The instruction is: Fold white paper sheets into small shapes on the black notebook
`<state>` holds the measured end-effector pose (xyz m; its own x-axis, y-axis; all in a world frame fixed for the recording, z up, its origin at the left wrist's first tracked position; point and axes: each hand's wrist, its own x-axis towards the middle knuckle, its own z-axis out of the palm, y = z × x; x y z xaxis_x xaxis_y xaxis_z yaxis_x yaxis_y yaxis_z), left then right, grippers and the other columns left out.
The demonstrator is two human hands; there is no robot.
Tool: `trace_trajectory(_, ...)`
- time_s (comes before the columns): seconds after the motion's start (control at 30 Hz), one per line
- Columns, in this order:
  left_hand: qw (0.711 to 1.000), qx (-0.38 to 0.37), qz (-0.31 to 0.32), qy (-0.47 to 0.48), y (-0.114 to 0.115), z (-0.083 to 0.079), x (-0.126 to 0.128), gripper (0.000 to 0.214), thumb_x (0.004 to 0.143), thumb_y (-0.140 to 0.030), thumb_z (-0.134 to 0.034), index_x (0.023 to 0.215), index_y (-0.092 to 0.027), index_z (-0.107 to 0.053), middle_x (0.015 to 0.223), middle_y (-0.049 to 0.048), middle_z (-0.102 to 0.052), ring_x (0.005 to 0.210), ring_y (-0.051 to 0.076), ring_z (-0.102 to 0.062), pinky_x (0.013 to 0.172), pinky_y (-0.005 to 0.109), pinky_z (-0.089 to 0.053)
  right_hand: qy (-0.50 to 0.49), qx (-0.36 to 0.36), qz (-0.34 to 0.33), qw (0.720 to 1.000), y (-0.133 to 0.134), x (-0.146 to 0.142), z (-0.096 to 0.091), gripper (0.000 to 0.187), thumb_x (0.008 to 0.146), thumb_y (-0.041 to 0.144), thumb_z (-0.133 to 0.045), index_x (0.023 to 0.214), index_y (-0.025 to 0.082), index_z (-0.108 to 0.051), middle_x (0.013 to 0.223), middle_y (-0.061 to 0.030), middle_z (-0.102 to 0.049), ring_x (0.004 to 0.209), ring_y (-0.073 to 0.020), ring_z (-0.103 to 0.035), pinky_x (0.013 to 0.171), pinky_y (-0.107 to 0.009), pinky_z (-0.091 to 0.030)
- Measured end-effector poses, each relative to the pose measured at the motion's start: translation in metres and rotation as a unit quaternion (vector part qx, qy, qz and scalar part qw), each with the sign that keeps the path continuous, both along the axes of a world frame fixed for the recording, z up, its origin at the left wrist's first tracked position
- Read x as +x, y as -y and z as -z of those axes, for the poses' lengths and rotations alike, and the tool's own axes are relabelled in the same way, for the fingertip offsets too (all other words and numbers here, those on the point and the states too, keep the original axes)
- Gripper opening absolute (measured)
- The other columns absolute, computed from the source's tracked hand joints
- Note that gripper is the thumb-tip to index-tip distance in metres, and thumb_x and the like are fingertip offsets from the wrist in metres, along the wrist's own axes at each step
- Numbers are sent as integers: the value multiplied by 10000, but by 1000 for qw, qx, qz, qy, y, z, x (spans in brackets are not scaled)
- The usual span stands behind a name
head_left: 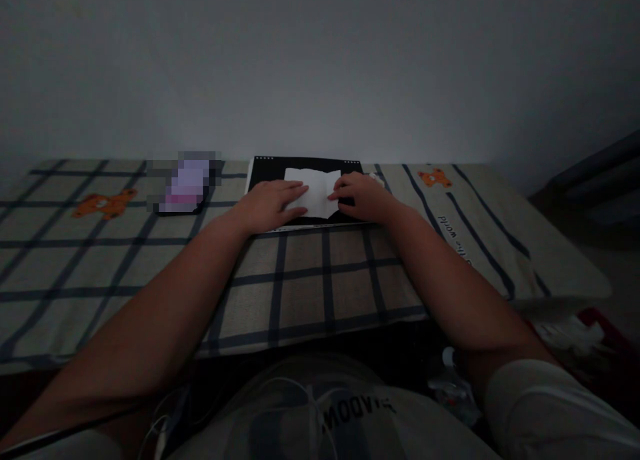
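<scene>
A creased sheet of white paper (316,195) lies on a black board or pad (267,170) at the far side of the table. My left hand (270,205) rests over the paper's left part, fingers stretched out and apart. At the right edge, my right hand (361,197) touches the paper with fingertips slightly bent and spread. A crease runs down the sheet near the right fingertips. Below the black surface, the edges of white sheets show. A small whitish thing (376,179), too dim to name, sits just behind my right hand.
A checked cloth with bear prints covers the table (325,280). Left of the pad lies a phone (187,187) with a lit, blurred screen. The grey wall (320,67) stands right behind. A clear bottle (453,380) and a white cable (287,382) are below the table's front edge.
</scene>
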<state>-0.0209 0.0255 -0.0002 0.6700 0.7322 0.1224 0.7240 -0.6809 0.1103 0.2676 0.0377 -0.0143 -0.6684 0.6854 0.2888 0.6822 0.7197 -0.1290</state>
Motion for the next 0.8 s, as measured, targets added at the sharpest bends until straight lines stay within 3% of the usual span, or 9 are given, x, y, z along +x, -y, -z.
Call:
trace_trajectory(0.13,1000,-6,-2,-1,1,1,-1,882,926,-668,-601,1616,-140,-454,1657,189,-468,1522,334,-471,1259,448,-352,-13,7,-1,1000,1,-4,-2,248,951,280,-641,1106,283,-834,1193,-87,-744,1151,-313,-591,959,-471,-418)
trace_trajectory(0.23,1000,-12,13,-2,0,3,-1,893,929,-646,-617,1621,-113,-435,1683,208,-418,1558,334,-418,1280,444,-318,-28,10,-10,999,6,-8,-5,227,980,331,-631,1078,274,-828,1171,-88,-751,1144,-314,-592,969,-485,-397)
trace_trajectory(0.43,996,38,-18,77,-2,3,-3,1013,851,-646,-741,1670,-192,-354,1768,180,-243,1615,415,-255,1289,575,-260,-74,26,-30,996,14,-13,-11,245,1007,447,-614,999,287,-799,1150,-61,-746,1154,-306,-579,1025,-506,-338)
trace_trajectory(0.6,991,16,-67,116,0,1,-1,1044,908,-489,-721,1724,-192,-141,1630,187,-494,1455,364,-505,1188,503,-408,-78,15,-37,996,15,-17,-9,255,1016,445,-612,983,266,-791,1127,-71,-744,1140,-298,-579,1029,-494,-318)
trace_trajectory(0.8,997,31,-17,72,5,-1,5,756,978,-384,-593,1662,-160,-361,1469,182,-633,1343,347,-594,1120,481,-459,-49,6,-1,999,11,-20,-2,241,997,345,-644,1168,254,-788,1224,-98,-739,1180,-321,-569,1008,-491,-330)
